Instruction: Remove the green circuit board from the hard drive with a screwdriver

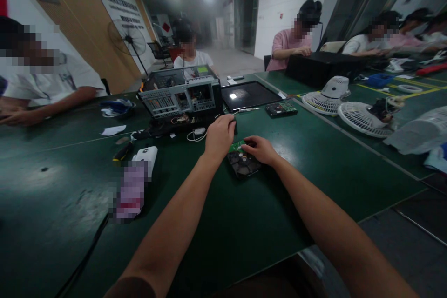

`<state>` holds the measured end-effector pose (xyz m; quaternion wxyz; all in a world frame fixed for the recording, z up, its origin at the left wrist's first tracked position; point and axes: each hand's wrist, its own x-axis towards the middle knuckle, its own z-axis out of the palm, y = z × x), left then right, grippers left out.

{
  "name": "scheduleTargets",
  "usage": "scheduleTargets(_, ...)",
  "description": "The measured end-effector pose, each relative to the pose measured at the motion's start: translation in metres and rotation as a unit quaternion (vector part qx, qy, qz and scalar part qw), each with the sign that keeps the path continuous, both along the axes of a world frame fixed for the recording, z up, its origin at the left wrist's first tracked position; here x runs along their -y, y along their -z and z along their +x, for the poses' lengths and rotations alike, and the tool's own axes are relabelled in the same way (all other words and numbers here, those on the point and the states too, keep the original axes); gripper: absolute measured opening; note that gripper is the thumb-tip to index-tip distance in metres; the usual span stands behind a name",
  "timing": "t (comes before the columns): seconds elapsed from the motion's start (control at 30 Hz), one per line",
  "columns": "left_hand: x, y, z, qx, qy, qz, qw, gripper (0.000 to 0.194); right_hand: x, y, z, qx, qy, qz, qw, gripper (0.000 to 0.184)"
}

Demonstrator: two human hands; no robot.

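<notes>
Beyond the fingertips of the left hand, an opened computer case stands upright on the green table and blocks the way straight ahead on that side. Between the case and that hand lie a white cable and a dark strip of parts. Past the fingers to the right, a flat black panel lies with a thin metal tool at its near edge, and a second drive rests just beside that panel. Well to the right of both hands are two white fan grilles and a dark box, with a person in pink behind the box. Well to the left of the fingers lie a yellow-and-black screwdriver and a white device, partly under a blurred purple item.

The near hard drive lies flat on the table, directly under the fingers of the right hand and to the right of and nearer than the left fingertips. Its green board faces up at the far end, where the right thumb and forefinger touch it, slightly apart. The left fingers curl down beside a small dark object; whether they clamp it cannot be told.
</notes>
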<state>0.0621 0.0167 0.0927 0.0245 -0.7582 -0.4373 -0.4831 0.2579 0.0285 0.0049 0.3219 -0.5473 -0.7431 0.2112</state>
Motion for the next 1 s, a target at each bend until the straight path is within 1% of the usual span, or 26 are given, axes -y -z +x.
scheduleTargets(0.07,-0.001,0.002,0.000,0.012,-0.014,0.002,1.000,0.014,0.000,0.000,0.000,0.000,-0.005,-0.001,1.000,0.038)
scheduleTargets(0.23,-0.003,0.008,0.000,0.054,-0.021,-0.002,0.998,0.019,0.000,0.000,0.000,0.002,-0.010,0.002,1.000,0.038)
scheduleTargets(0.37,-0.001,0.006,0.001,0.076,-0.029,-0.012,0.997,0.023,-0.001,0.001,0.001,0.000,-0.009,0.001,1.000,0.039)
scheduleTargets(0.5,0.002,0.003,0.002,0.081,-0.033,-0.010,0.996,0.019,-0.002,0.002,0.001,-0.002,-0.013,0.000,1.000,0.039)
scheduleTargets(0.67,0.001,0.000,0.000,0.055,-0.025,-0.010,0.998,0.007,-0.003,0.003,0.002,-0.002,-0.015,0.006,1.000,0.040)
scheduleTargets(0.77,0.002,-0.003,-0.002,0.026,-0.030,-0.012,0.999,0.012,-0.003,0.004,0.002,-0.005,-0.016,0.005,1.000,0.040)
scheduleTargets(0.93,0.005,-0.005,-0.005,-0.009,-0.090,-0.014,0.996,0.018,-0.003,0.005,0.002,-0.004,-0.012,0.003,1.000,0.039)
scheduleTargets(1.0,0.005,-0.005,-0.006,-0.019,-0.095,-0.017,0.995,0.020,-0.003,0.004,0.002,0.001,-0.009,0.007,1.000,0.039)
